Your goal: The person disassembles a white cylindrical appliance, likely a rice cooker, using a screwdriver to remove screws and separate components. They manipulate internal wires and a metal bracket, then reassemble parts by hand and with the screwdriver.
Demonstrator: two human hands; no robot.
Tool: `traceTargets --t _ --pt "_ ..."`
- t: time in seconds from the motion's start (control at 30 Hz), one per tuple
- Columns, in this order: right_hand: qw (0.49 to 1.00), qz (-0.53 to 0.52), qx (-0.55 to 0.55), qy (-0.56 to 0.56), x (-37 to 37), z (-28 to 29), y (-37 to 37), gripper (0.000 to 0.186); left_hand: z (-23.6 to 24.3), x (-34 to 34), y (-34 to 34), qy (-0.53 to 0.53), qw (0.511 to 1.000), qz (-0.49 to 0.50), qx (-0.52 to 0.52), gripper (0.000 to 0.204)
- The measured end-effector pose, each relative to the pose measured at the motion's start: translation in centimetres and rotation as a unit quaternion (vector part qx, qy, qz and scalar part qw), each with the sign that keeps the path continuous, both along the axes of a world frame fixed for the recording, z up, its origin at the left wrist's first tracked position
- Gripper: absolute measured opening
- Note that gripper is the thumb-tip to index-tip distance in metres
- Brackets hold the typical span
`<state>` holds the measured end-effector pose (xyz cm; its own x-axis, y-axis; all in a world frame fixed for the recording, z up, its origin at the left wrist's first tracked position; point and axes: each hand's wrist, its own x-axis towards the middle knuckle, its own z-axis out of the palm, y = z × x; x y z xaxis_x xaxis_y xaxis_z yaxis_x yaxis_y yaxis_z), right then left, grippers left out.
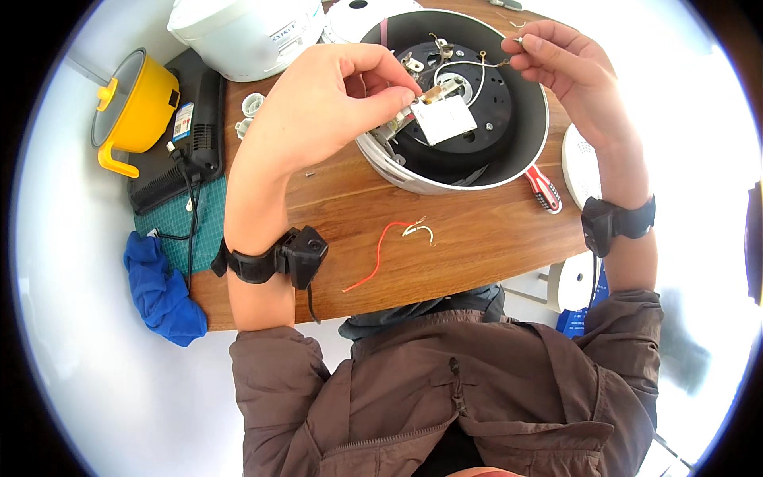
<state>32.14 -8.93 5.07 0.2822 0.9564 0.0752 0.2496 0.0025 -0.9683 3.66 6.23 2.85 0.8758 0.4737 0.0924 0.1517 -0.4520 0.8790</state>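
Cooker shell (524,107) has the left hand (342,95) arched over its left rim, grip pinching a white part (447,121). By its upper-right rim, the right hand (568,67) pinches a metal piece (519,40).

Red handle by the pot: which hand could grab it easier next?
Probably the right hand: the red handle lies on its side of the pot. The left hand is farther off, seemingly holding the white part. The right hand does pinch a small piece.

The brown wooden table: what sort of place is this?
Probably an appliance workshop: an opened, round, black-lined housing with exposed white wiring, a red-and-black tool handle beside it, and a loose red wire.
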Motion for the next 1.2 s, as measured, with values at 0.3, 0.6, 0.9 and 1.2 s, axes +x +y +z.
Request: traceTargets --t 0.3,0.6,0.9,1.2 --pt "0.981 0.071 -0.055 -0.173 -5.1 1.5 1.3 0.018 -0.1 -0.2 0.0 -0.007 1.0 0.001 -0.021 0.013" --pt "0.97 0.111 -0.13 -0.172 -9.0 1.9 3.1 0.015 -0.2 0.0 0.0 -0.033 0.999 -0.011 -0.022 0.012" --pt "0.968 0.104 -0.141 -0.18 -8.6 1.6 3.2 0.023 -0.7 0.0 0.4 -0.027 1.0 -0.002 -0.015 0.014" --pt "0.965 0.09 -0.153 -0.194 -8.9 1.7 3.6 0.022 -0.8 -0.1 0.3 -0.031 0.999 0.007 -0.027 0.012"
